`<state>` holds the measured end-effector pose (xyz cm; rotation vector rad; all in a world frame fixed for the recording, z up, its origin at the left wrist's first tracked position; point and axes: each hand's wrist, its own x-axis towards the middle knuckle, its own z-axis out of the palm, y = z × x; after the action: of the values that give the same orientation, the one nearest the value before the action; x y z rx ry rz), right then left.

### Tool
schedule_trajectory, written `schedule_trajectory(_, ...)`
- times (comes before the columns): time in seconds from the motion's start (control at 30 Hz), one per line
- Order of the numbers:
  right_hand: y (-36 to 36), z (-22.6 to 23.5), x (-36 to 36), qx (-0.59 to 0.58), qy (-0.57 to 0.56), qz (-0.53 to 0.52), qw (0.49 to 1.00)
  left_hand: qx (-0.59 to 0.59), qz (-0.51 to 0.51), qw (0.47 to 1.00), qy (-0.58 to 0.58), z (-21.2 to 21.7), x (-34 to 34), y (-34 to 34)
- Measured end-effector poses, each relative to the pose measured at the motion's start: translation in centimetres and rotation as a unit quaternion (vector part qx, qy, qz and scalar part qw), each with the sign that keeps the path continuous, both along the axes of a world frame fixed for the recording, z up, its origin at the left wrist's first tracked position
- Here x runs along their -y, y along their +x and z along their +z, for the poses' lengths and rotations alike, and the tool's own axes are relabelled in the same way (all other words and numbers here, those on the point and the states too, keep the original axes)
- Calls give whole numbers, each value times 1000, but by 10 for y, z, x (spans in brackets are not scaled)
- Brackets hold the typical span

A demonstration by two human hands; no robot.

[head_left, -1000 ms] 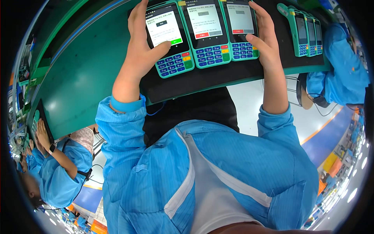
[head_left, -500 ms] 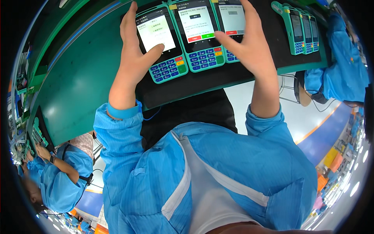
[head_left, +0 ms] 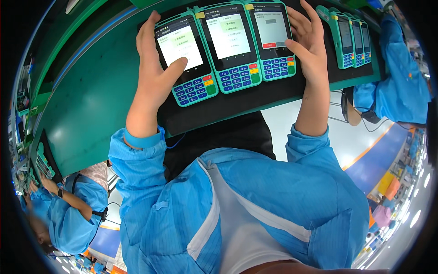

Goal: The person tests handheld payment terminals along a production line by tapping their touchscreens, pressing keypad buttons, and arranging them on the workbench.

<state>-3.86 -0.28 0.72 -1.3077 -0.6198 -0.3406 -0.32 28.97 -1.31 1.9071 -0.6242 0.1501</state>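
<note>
Three teal payment terminals lie side by side on a black mat (head_left: 255, 102) at twelve o'clock. Left hand (head_left: 153, 68) cups the left terminal (head_left: 185, 57), fingers together, thumb pressing its lit screen. Right hand (head_left: 310, 43), fingers loosely spread, thumbs the right terminal (head_left: 273, 39). Screen checking seems underway; the untouched middle terminal (head_left: 230, 45) likely wants a careful tap next.

three lit white screens (head_left: 226, 34) side by side on green terminals, dark screens (head_left: 345, 34) far right

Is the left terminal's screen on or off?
On: the left terminal shows a lit white screen with the left hand thumb touching it.
</note>
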Motion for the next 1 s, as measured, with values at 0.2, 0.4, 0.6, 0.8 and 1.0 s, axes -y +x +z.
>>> schedule_trajectory(0.2,30,-29,6,186,115,167,961,-5,12,1000,3,0,0,2)
schedule_trajectory(0.4,-11,-28,30,-89,-261,-201,940,-11,4,1000,-23,-1,0,3)
schedule_trajectory(0.6,-8,-29,28,-68,-259,-211,940,-9,6,1000,-15,-2,-2,5)
schedule_trajectory(0.8,-7,-21,25,-73,-255,-228,937,-17,5,999,-27,1,0,5)
schedule_trajectory(1.0,-8,-19,22,-71,-255,-238,935,-22,5,999,-43,1,0,2)
